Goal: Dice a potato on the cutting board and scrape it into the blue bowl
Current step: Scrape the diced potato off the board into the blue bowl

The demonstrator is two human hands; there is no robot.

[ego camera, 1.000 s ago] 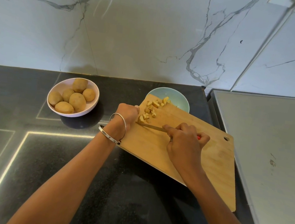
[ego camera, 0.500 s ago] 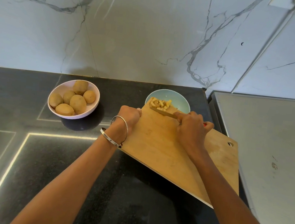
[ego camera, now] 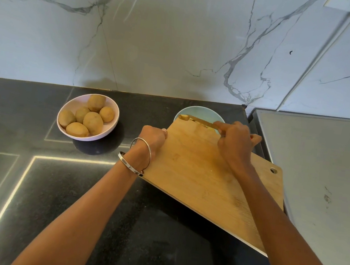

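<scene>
The wooden cutting board (ego camera: 197,174) is tilted, its far corner over the pale blue bowl (ego camera: 202,113). My left hand (ego camera: 152,137) grips the board's left edge. My right hand (ego camera: 237,143) grips a knife (ego camera: 201,121) whose blade lies along the board's far edge above the bowl. A few diced potato pieces (ego camera: 184,117) cling at that edge by the blade tip. The board hides most of the bowl and what is in it.
A white bowl (ego camera: 109,128) with several whole potatoes (ego camera: 93,122) stands on the black counter (ego camera: 33,181) to the left. A grey steel surface (ego camera: 322,171) borders the board on the right. A marble wall rises behind.
The knife has swept the diced potato up the board from its middle to the far edge over the bowl; most pieces are gone from the board. The left hand keeps its grip.
</scene>
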